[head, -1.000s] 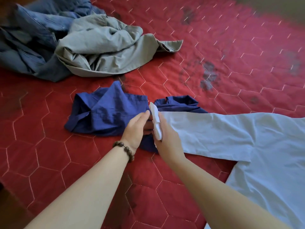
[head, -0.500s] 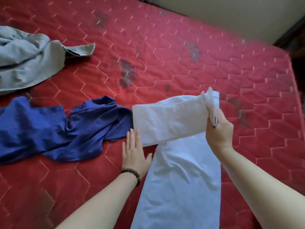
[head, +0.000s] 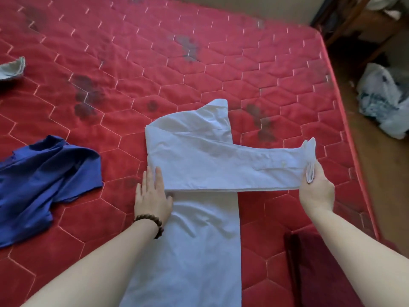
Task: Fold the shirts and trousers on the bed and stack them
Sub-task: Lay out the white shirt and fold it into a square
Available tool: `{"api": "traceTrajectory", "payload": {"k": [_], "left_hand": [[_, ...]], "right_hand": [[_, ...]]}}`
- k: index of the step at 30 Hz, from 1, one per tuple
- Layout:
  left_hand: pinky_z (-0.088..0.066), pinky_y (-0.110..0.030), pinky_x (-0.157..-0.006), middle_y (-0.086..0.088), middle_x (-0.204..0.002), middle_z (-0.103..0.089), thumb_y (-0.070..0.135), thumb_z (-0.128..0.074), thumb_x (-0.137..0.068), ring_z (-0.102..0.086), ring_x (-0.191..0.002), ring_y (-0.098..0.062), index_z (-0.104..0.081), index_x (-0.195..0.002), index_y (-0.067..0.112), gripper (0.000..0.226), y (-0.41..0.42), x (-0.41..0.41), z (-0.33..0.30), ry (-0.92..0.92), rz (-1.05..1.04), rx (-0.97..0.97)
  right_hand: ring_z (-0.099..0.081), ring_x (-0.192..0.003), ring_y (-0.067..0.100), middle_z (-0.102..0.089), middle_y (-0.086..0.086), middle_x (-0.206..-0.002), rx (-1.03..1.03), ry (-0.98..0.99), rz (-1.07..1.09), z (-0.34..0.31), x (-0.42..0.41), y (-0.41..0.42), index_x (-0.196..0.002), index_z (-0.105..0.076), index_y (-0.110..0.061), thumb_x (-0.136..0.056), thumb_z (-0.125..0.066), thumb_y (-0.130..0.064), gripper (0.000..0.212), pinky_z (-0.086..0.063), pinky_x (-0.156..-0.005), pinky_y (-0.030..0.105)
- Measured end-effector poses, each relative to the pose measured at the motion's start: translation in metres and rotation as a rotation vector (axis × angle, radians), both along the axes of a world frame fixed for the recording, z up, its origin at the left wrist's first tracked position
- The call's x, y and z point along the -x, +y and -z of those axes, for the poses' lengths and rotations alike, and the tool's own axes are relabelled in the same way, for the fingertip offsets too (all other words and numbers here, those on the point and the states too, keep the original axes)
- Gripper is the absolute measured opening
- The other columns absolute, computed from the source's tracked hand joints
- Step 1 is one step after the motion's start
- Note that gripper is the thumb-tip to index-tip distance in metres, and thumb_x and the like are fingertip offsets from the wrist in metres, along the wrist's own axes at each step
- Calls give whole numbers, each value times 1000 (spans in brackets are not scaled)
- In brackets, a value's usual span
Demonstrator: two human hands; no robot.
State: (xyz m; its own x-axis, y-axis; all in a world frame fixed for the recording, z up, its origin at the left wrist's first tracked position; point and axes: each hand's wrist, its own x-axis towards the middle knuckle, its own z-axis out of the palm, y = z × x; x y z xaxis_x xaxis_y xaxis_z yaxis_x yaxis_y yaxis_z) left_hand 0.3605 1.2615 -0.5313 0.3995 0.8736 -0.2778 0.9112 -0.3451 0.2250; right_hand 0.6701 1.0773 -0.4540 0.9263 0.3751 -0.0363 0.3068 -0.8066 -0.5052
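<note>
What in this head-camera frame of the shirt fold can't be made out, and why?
- White shirt: its hem is cut off by the bottom edge.
- Blue garment: cropped by the left edge, type unclear.
- Grey garment: only a corner shows at the left edge.
- Right hand: its fingertips are hidden behind the cuff it pinches.
- Plastic bags on the floor: blurred, contents unreadable.

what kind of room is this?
Most likely a home bedroom: a red quilted mattress fills the view, with a white shirt and a blue garment spread on it, and wooden furniture alongside.
</note>
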Motion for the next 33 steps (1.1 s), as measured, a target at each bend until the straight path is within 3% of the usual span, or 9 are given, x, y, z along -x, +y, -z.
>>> {"api": "traceTrajectory", "payload": {"k": [3,6,12,17,22,24,26,30,33], "left_hand": [[-8,-37,-120,-9,-161,8,22,-40,-96,2,-149,-21,11,-152,17,76,9,0,6,75,46,-78],[-10,-38,-118,-10,-161,7,10,-37,-94,-1,-149,-22,2,-153,17,71,17,6,9,94,111,-146],[-3,-42,-120,-12,-160,9,9,-42,-91,6,-148,-25,-3,-154,19,74,29,7,14,139,231,-215],[-34,-53,-110,-18,-152,-30,-5,-65,-72,-35,-138,-36,-43,-142,8,74,22,11,23,-61,184,-273],[-36,-57,-106,-20,-148,-38,0,-74,-64,-41,-134,-38,-49,-139,6,79,26,16,31,-181,166,-262],[-33,-55,-109,-19,-149,-36,2,-73,-65,-39,-136,-37,-45,-141,7,81,26,17,32,-200,152,-243],[-32,-53,-110,-18,-150,-36,5,-73,-67,-38,-137,-35,-44,-142,7,81,26,17,32,-222,136,-229],[-28,-52,-112,-20,-149,-37,5,-71,-66,-37,-137,-34,-43,-142,5,81,27,18,30,-243,112,-199],[-25,-53,-112,-21,-149,-37,7,-51,-71,-37,-137,-35,-44,-141,4,71,27,19,28,-247,118,-195]], "right_hand": [[-46,-127,40,-49,18,-139,139,217,-38,17,-1,-6,-153,-13,-17,-93,-56,-34,76,-38,-99,45],[-11,-147,32,-12,21,-159,238,109,-29,25,8,-2,-153,-2,-7,-90,-61,-37,91,-14,-118,45],[-6,-148,29,-10,15,-160,318,8,-471,34,45,73,-151,-24,-13,-94,-58,-27,68,-12,-119,44],[-13,-146,24,-11,6,-161,261,71,-757,50,85,167,-150,-25,-22,-94,-56,-32,65,-13,-119,41],[-29,-136,27,-41,7,-144,493,-68,-756,63,94,226,-142,-34,-25,-92,-52,-52,60,-26,-105,48],[-45,-121,29,-58,8,-116,533,-57,-763,64,88,233,-109,-50,-21,-94,-48,-51,34,-28,-89,43],[-54,-107,30,-61,9,-100,535,-45,-759,64,78,230,-86,-47,-20,-96,-47,-43,25,-24,-78,38],[-57,-95,30,-65,11,-102,671,-92,-728,58,70,222,-83,-52,-19,-95,-49,-39,23,-29,-75,34],[-51,-82,26,-65,9,-99,624,-126,-780,59,81,237,-83,-51,-17,-91,-51,-45,30,-31,-69,33]]}}
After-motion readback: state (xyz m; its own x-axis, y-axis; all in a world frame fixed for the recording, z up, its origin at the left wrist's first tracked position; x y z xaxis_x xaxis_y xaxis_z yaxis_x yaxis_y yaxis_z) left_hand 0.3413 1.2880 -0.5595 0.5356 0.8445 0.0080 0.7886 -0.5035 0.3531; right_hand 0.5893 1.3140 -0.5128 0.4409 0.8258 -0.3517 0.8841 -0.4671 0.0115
